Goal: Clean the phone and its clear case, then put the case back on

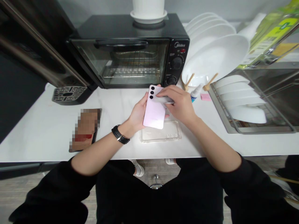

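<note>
A pale pink smartphone (153, 115) lies back side up in my left hand (136, 114), whose fingers wrap around it from below and the left side. Three dark camera lenses show at its upper left. My right hand (179, 101) pinches a small grey cloth (164, 100) and presses it on the upper right of the phone's back. Part of the cloth is hidden under the fingers. Just below the phone, a transparent phone case (161, 136) rests on the white counter (121, 144).
A black toaster oven (130, 62) stands behind my hands. To the right are a small white bottle (197, 91), a pink block (206, 97), white plates (217, 56) and a metal dish rack (221, 116). A partly pixelated flat item (94, 138) lies left.
</note>
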A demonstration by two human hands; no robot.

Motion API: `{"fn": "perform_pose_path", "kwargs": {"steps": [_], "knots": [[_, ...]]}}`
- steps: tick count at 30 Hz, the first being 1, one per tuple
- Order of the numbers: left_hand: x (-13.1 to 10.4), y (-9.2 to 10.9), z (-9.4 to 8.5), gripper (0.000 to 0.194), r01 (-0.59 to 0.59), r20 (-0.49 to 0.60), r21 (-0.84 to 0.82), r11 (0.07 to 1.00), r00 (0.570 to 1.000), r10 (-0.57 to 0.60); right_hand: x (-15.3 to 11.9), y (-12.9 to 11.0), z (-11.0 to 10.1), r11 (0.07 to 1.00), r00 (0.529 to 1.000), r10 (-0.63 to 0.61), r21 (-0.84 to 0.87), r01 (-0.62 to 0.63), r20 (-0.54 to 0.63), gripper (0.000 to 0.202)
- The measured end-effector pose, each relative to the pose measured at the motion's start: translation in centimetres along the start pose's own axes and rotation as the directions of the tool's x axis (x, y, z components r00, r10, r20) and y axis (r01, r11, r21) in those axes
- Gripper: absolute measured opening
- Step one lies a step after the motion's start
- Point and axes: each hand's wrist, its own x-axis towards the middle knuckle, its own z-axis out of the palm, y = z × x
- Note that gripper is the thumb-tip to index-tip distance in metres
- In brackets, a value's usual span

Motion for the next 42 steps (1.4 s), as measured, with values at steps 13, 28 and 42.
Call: {"fn": "perform_pose_path", "kwargs": {"steps": [13, 28, 42], "knots": [[0.4, -1.3, 0.0, 0.051, 0.103, -0.005, -0.013, 0.995, 0.995, -0.103, -0.3, -2.7, 1.6, 0.985, 0.975, 0.168, 0.065, -0.160, -0.147, 0.032], [0.5, 0.7, -0.1, 0.059, -0.254, -0.091, -0.004, 0.967, 0.963, 0.252, -0.3, -2.7, 0.5, 0.965, 0.945, -0.108, 0.262, 0.025, 0.308, 0.041], [0.1, -2.0, -1.1, 0.055, 0.294, 0.104, -0.007, 0.956, 0.951, -0.291, -0.1, -1.8, 0.5, 0.973, 0.946, 0.226, 0.005, -0.231, -0.233, 0.032]]}}
